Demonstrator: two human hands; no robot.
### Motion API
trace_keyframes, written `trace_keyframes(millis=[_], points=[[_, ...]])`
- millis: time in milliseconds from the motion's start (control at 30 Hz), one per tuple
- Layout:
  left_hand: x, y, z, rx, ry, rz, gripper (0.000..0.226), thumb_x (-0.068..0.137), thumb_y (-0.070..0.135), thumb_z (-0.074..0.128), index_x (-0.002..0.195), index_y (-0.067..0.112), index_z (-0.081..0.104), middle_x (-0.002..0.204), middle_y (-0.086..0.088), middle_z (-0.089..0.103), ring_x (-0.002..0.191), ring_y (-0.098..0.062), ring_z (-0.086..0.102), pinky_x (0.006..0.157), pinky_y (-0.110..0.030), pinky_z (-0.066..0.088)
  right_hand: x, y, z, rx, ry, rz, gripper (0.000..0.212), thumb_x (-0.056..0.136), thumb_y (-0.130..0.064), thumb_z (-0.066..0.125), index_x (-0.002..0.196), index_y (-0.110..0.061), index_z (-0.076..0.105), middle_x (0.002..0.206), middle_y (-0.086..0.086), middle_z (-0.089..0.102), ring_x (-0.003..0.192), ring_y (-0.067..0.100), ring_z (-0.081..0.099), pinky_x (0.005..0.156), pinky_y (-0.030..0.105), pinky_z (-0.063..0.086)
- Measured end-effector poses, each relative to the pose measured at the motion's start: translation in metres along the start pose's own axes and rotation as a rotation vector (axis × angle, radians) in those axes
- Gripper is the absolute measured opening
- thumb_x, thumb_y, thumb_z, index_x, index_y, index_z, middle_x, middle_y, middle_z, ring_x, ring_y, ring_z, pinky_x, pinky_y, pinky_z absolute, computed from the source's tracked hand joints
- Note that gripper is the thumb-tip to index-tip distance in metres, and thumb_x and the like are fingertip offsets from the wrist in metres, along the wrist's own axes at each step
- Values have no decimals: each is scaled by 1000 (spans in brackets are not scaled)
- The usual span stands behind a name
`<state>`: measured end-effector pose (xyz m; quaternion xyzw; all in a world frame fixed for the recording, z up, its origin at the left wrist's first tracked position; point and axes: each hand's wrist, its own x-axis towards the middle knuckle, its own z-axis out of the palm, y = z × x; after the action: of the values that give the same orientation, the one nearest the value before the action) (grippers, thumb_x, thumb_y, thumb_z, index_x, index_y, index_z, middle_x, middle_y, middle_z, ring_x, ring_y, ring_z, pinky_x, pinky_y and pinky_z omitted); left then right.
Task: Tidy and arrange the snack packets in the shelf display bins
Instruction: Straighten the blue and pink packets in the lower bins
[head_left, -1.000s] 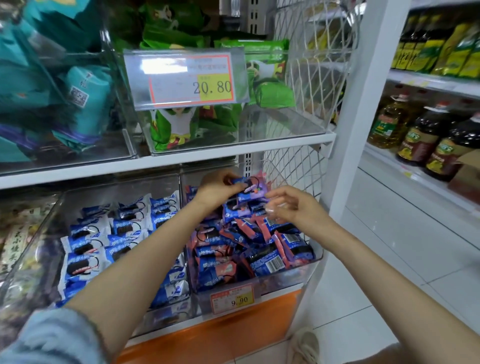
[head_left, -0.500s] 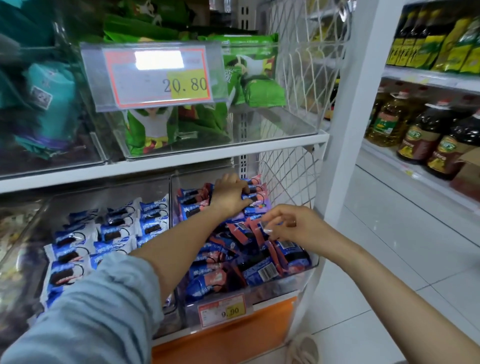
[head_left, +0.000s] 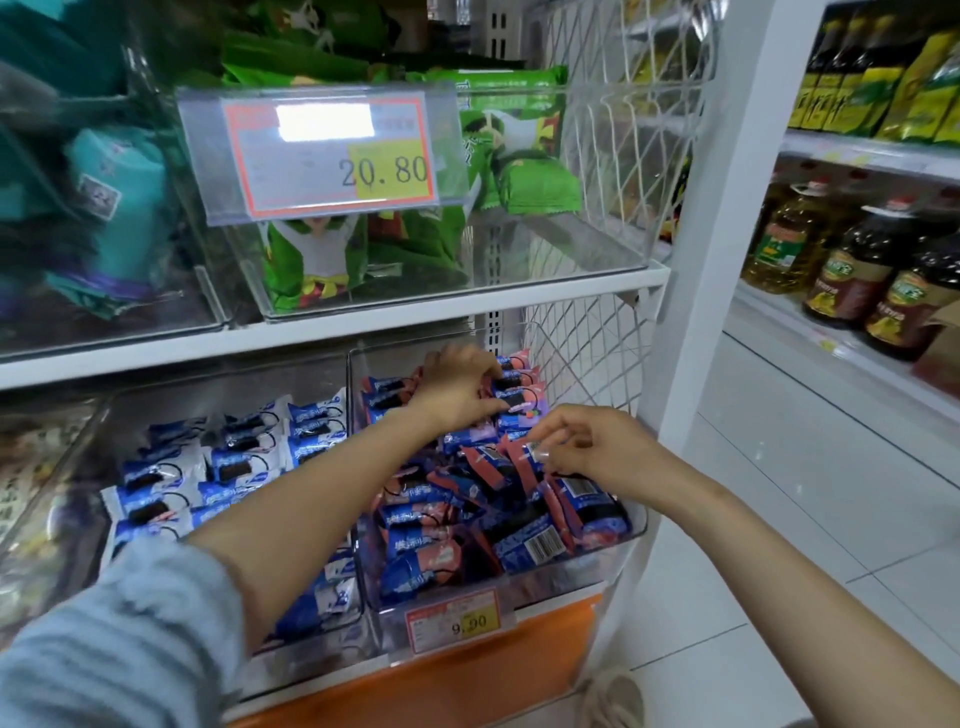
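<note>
A clear display bin (head_left: 631, 535) on the lower shelf holds several blue-and-pink snack packets (head_left: 426, 525). My left hand (head_left: 457, 387) reaches to the back of this bin, its fingers curled over a row of upright packets (head_left: 514, 387). My right hand (head_left: 597, 449) hovers over the bin's right side and pinches the top edge of one pink-and-blue packet (head_left: 527, 460). To the left, a second clear bin (head_left: 119, 402) holds blue-and-white packets (head_left: 234, 452) in rows.
A white wire mesh panel (head_left: 587, 343) closes the shelf's right side. The shelf above carries clear bins of green packets (head_left: 530, 176) and teal packets (head_left: 114, 208), with a price tag (head_left: 332, 156). Oil bottles (head_left: 852, 265) stand on shelves at right. A price label (head_left: 454, 621) fronts the bin.
My left hand moved from the front packets to the back row of the bin. My right hand stayed over the right side and took hold of a packet's edge.
</note>
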<state>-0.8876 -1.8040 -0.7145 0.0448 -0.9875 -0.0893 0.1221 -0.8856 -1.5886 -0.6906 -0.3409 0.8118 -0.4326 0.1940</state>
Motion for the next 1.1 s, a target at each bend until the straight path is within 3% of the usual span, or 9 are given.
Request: trace_keyframes(millis=[100,233,400,600,733,833,933,1033,1100], points=[[-26,-9,-19,-119,57,18,30,76,43,72,94,20,64,96,5,60,97,-23,55,83,-35,45,2,0,0,2,2,-4,18,85,-8,65,87,-26,66,92,1,68,87,20,67,83,30,52],[-71,-9,-40,-223,-26,-49,35,78,39,72,104,17,63,107,2,64,104,-17,58,92,-34,44,5,3,2,7,15,0,15,84,-6,65,93,-18,66,92,6,66,84,19,63,83,30,52],[-100,-9,-51,231,-148,-102,41,81,50,63,111,25,56,121,6,56,119,-15,44,102,-34,18,10,2,11,7,64,-32,17,85,0,61,93,-15,66,89,6,66,79,12,60,69,6,46],[-101,-16,-42,305,-326,-144,54,77,50,67,123,26,52,129,7,53,125,-16,41,110,-42,9,13,1,17,23,88,-44,15,85,1,61,93,-11,66,75,-6,63,59,-9,58,63,3,42],[-93,-18,-41,378,-400,-112,55,77,51,67,123,26,51,126,6,57,121,-17,48,108,-37,16,16,3,17,11,83,-48,19,86,1,59,88,-17,64,75,-7,65,59,-11,58,65,9,45],[-85,-17,-44,390,-474,-99,61,76,52,68,127,25,47,127,5,57,117,-18,52,96,-31,31,18,3,17,13,75,-53,19,86,1,60,86,-18,64,74,-6,65,60,-9,59,66,10,45],[-82,-12,-45,430,-540,-86,69,75,52,69,133,26,43,127,5,56,114,-21,54,85,-30,39,20,5,15,29,85,-57,24,86,0,61,81,-23,64,77,-1,65,74,11,62,79,27,52],[-84,-13,-45,445,-495,-57,65,78,47,69,133,25,42,129,3,55,114,-21,53,86,-31,42,20,8,12,51,95,-57,20,84,-3,64,81,-23,66,82,4,65,85,27,64,87,36,53],[-85,-16,-49,419,-391,-58,59,80,43,68,131,24,44,129,1,55,116,-22,52,88,-31,42,20,9,11,38,88,-68,18,85,-5,65,82,-23,66,81,2,64,84,27,64,86,35,53]])
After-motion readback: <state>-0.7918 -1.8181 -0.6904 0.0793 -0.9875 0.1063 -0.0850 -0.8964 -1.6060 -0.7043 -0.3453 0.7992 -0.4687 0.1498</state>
